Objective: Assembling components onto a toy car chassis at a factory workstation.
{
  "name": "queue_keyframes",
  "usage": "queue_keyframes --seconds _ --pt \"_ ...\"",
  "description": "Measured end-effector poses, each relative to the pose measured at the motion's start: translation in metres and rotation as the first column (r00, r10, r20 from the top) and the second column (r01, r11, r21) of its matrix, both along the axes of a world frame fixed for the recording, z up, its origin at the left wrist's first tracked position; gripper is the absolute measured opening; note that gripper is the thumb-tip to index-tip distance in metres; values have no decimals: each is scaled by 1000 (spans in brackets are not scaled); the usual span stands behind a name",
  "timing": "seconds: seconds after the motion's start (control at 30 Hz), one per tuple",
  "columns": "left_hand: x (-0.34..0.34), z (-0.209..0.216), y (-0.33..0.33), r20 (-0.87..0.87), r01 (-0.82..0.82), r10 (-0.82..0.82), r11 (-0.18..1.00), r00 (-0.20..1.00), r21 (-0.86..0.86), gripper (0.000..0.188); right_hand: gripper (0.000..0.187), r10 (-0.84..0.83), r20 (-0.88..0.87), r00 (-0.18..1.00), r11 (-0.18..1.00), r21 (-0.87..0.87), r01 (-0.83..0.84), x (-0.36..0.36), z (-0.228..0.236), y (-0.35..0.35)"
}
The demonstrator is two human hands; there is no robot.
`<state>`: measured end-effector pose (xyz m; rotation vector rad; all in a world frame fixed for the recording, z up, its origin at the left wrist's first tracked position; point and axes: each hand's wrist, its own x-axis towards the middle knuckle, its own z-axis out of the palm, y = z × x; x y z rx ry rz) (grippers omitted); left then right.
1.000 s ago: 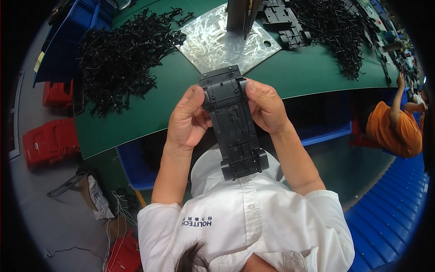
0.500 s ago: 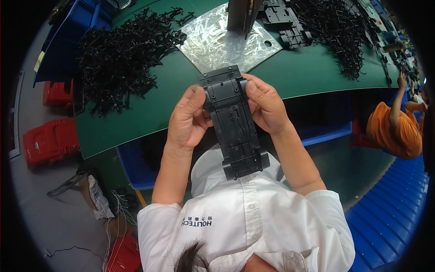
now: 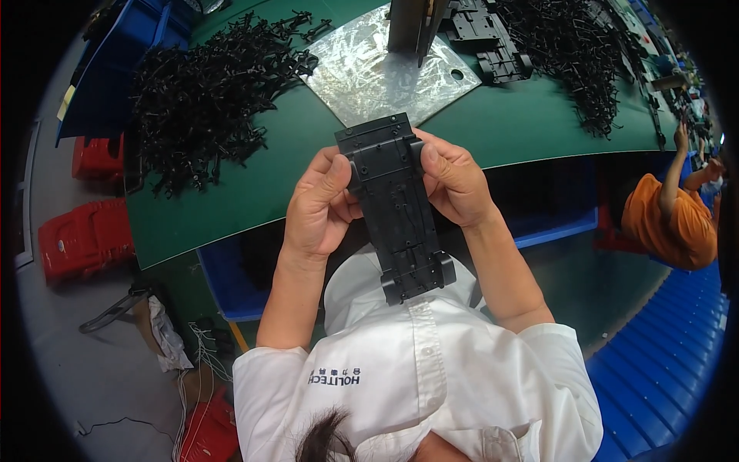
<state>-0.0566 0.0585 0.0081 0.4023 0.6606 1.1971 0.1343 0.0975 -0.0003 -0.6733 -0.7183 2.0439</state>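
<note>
A long black plastic chassis (image 3: 399,208), like the base of a toy car, is held up in front of my white shirt. My left hand (image 3: 322,202) grips its left edge near the far end, thumb on top. On the opposite edge my right hand (image 3: 456,181) closes the same way, thumb against the raised wheel arch. Screw posts and ribs show on the face turned up. The fingers underneath are partly hidden. Beyond the chassis's far end lies a scratched metal plate (image 3: 354,73) with an upright metal post (image 3: 408,31) standing over it.
A heap of small black parts (image 3: 208,100) covers the left of the green table (image 3: 493,123); another black heap (image 3: 573,61) lies at right, beside more chassis (image 3: 493,46). Blue bins (image 3: 231,289) sit below the edge. Red stools (image 3: 85,240) stand left. A person in orange (image 3: 670,219) works at right.
The chassis has tilted slightly in my hands, its far end dipping a little and its face looking darker. Both hands keep their hold. The person in orange has moved an arm.
</note>
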Motion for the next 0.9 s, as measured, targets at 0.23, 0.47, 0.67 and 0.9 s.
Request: queue_keyframes --seconds 0.23,0.47,0.67,0.9 --pt "2 3 -2 12 -3 3 1000 1000 7 26 47 -8 -14 1000 1000 2 8 0 -1 -2" --pt "1 -1 -2 23 -3 3 1000 1000 -18 27 46 -17 -29 999 1000 -8 17 -1 -3 -2" --pt "2 0 -2 43 -16 17 999 999 -30 25 46 -15 -38 999 1000 -5 14 -1 -1 -1" --pt "2 0 -3 34 -22 24 999 999 -45 24 45 -38 -21 999 999 -38 37 -4 3 -2"
